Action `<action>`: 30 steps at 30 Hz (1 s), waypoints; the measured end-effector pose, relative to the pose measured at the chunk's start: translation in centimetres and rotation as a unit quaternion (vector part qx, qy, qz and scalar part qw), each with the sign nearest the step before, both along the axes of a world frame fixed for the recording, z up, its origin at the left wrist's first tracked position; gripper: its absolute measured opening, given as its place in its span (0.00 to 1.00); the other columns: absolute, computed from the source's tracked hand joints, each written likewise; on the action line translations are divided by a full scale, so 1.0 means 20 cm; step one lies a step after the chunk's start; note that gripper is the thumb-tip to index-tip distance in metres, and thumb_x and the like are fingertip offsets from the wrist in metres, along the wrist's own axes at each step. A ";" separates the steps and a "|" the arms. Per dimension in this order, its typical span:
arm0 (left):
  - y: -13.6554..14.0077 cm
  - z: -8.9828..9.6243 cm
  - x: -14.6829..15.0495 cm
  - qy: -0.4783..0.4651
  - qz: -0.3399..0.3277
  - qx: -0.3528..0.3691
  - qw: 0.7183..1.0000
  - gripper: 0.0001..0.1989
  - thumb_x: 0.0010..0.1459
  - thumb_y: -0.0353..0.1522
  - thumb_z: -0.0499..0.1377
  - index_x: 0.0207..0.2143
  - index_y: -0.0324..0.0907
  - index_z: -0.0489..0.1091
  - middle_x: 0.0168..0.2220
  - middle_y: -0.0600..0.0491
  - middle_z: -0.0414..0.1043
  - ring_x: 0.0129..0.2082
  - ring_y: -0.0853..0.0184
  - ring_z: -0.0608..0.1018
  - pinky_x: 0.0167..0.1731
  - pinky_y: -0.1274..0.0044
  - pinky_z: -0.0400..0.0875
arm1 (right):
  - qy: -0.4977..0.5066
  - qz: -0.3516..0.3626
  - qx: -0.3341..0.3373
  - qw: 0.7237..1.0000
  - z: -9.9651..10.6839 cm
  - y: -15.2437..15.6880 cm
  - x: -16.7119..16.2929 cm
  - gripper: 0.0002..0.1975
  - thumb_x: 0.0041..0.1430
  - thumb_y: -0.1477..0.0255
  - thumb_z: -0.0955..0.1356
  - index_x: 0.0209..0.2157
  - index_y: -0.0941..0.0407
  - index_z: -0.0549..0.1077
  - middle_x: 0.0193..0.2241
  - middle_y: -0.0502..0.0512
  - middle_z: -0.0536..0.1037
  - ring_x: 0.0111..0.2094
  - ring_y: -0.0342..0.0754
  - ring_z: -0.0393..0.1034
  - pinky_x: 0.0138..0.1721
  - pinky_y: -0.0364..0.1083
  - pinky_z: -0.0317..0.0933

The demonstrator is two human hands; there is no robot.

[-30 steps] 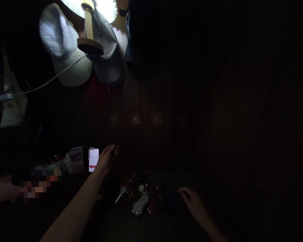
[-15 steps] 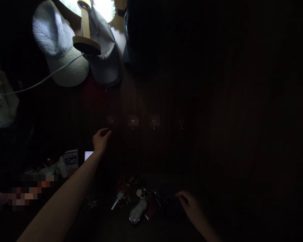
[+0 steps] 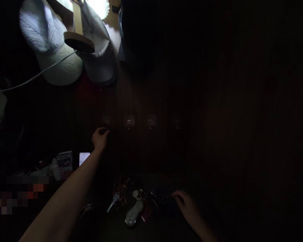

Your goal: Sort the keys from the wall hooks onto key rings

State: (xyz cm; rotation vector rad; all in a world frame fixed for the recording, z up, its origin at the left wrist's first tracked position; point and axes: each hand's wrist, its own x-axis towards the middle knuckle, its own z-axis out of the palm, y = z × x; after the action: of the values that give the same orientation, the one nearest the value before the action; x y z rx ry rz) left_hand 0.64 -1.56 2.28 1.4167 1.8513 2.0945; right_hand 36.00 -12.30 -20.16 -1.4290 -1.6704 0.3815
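The scene is very dark, so we can tell only part of it. Our left hand (image 3: 100,138) is raised to the wall, with its fingers (image 3: 104,132) bunched together just under the leftmost hook (image 3: 107,123) of a row of four small hooks. The fingertips seem to touch the hook or something very small at it, but we cannot tell if they hold anything, because the light is too weak. The next hook (image 3: 129,122) hangs beside it to the right, apart from the hand.

Our right hand (image 3: 188,205) is low on the dark worktop (image 3: 217,215), with the fingers loosely curved and pointing left. It rests just beside a pile of keys (image 3: 141,201), and we cannot tell if it grips any of them. In the pile we see a silver car key fob (image 3: 132,214) and a single silver key (image 3: 112,201) to the left of it.

To the left of our left forearm a lit phone screen (image 3: 84,158) stands near a small box (image 3: 64,162). High on the wall hang a white cap (image 3: 47,47) and a grey cap (image 3: 101,60), with a wooden lamp base (image 3: 78,40) between them.
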 end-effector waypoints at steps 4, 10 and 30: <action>0.03 -0.03 0.00 -0.018 -0.011 0.005 1.000 0.12 0.44 0.33 0.63 0.35 0.41 0.72 0.36 0.50 0.76 0.38 0.62 0.76 0.41 0.73 0.67 | -0.002 -0.005 0.000 1.000 0.00 0.00 0.00 0.11 0.50 0.68 0.60 0.26 0.51 0.73 0.30 0.53 0.77 0.37 0.50 0.71 0.41 0.47 0.62; 0.07 -0.09 0.00 -0.018 -0.027 0.019 0.999 0.13 0.45 0.34 0.62 0.36 0.41 0.71 0.38 0.49 0.75 0.41 0.62 0.75 0.44 0.72 0.66 | 0.009 -0.009 0.016 1.000 0.00 -0.01 0.00 0.11 0.51 0.69 0.60 0.26 0.51 0.73 0.30 0.52 0.77 0.37 0.50 0.71 0.41 0.47 0.62; -0.16 -0.44 0.04 -0.171 -0.189 -0.015 0.967 0.11 0.42 0.26 0.63 0.32 0.43 0.70 0.32 0.52 0.75 0.38 0.65 0.77 0.45 0.72 0.68 | 0.025 -0.001 0.018 1.000 -0.03 0.02 0.00 0.10 0.49 0.70 0.60 0.25 0.52 0.73 0.30 0.52 0.77 0.37 0.50 0.72 0.43 0.48 0.63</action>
State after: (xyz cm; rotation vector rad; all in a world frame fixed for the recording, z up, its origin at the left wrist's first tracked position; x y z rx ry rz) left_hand 1.44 -4.83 -6.48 1.1903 1.3555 1.9559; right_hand 36.07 -11.94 -20.70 -1.3838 -1.6282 0.3796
